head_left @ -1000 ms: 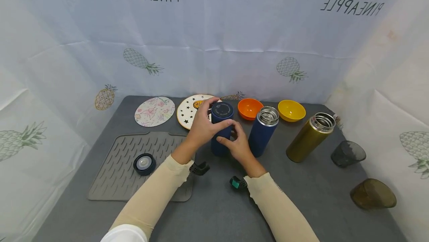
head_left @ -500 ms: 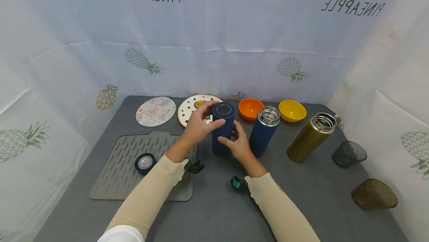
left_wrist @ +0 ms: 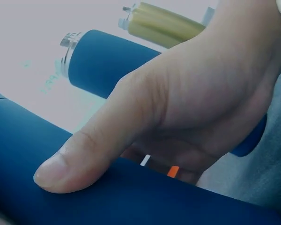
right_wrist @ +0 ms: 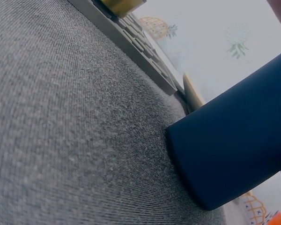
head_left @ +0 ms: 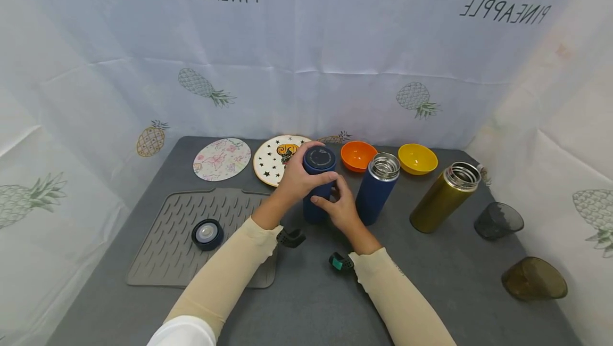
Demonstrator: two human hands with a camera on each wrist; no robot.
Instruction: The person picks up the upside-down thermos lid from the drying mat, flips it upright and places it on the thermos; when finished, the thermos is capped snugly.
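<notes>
A dark blue thermos flask (head_left: pixel 317 210) stands upright on the grey table, its lid (head_left: pixel 319 158) on top. My left hand (head_left: pixel 299 178) wraps round the lid from the left, thumb across its front. Lower down, my right hand (head_left: pixel 340 205) grips the body from the right. That hand (left_wrist: pixel 192 89) also shows in the left wrist view, its thumb lying along the flask (left_wrist: pixel 145 201). In the right wrist view the flask's base (right_wrist: pixel 215 159) rests on the cloth-like surface. Just right stands a second blue flask (head_left: pixel 375 191), its steel mouth uncovered.
Right of these lean-looking shapes are a gold flask (head_left: pixel 440 199) without a lid and two dark cups (head_left: pixel 498 221). Orange (head_left: pixel 358 155) and yellow (head_left: pixel 416 158) bowls and two plates (head_left: pixel 222 159) line the back. A lid (head_left: pixel 207 234) lies on the grey mat (head_left: pixel 167 250).
My left hand drew back leftward round the lid half a second ago. It has since turned forward and right again. The right hand and flask stay in place.
</notes>
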